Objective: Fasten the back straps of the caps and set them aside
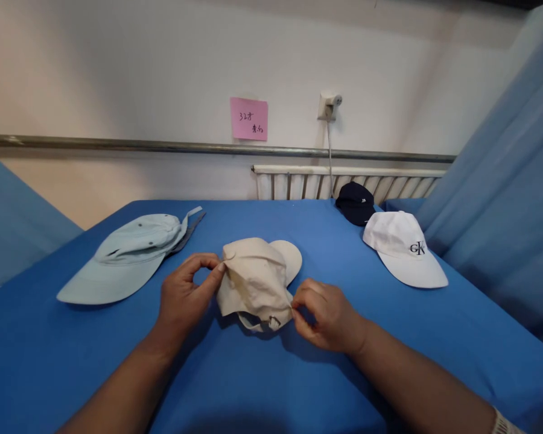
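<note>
A cream baseball cap (256,274) is between my two hands over the blue-covered table (271,386). Its brim points away to the right, and its back strap with a metal buckle faces me. My left hand (187,298) pinches the crown fabric at the left between thumb and forefinger. On the right, my right hand (321,313) pinches the cap's lower edge near the buckle. The crown looks creased and partly collapsed. Whether the cap rests on the cloth or is slightly lifted, I cannot tell.
A pale blue cap (133,247) lies at the left. To the right sit a white cap (396,235) with dark letters and a navy cap (355,202). Behind are a radiator (298,184), a metal rail (185,146), a plugged socket (326,108) and a pink note (249,119). Blue curtains (502,181) flank the table.
</note>
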A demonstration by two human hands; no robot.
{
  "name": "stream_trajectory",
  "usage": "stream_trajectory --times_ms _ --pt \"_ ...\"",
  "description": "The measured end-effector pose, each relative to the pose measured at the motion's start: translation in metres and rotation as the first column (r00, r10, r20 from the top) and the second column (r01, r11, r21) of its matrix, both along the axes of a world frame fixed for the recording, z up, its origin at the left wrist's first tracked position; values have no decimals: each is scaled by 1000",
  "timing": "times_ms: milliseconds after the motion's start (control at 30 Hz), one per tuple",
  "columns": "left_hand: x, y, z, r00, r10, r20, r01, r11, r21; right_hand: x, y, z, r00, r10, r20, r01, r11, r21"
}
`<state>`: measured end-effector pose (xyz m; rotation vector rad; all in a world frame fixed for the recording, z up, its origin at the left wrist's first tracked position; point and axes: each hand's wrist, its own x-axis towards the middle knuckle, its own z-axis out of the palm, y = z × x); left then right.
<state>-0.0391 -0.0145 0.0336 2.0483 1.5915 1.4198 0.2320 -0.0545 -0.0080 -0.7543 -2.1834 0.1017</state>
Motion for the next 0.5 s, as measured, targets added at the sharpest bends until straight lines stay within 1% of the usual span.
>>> stream_trajectory --times_ms 67,133,233,333,500 --pt "2 -1 -1 1000 -19 -12 19 1000 17 -1 -2 1 998 48 33 -47 999 -13" --pt "4 -2 -1 999 -49 -18 49 999 19 -4 -2 0 997 68 24 -66 995 -74" --pt "7 -3 -1 994 -100 -34 100 995 7 -10 0 -2 1000 10 -25 -14 986 -164" --pt "8 -5 -2 988 -139 -62 139 990 -2 -13 1 -5 997 -74 -23 67 974 -218" --pt "10 -5 -2 983 -164 -80 165 986 8 -21 1 -9 996 -91 -15 84 961 -265"
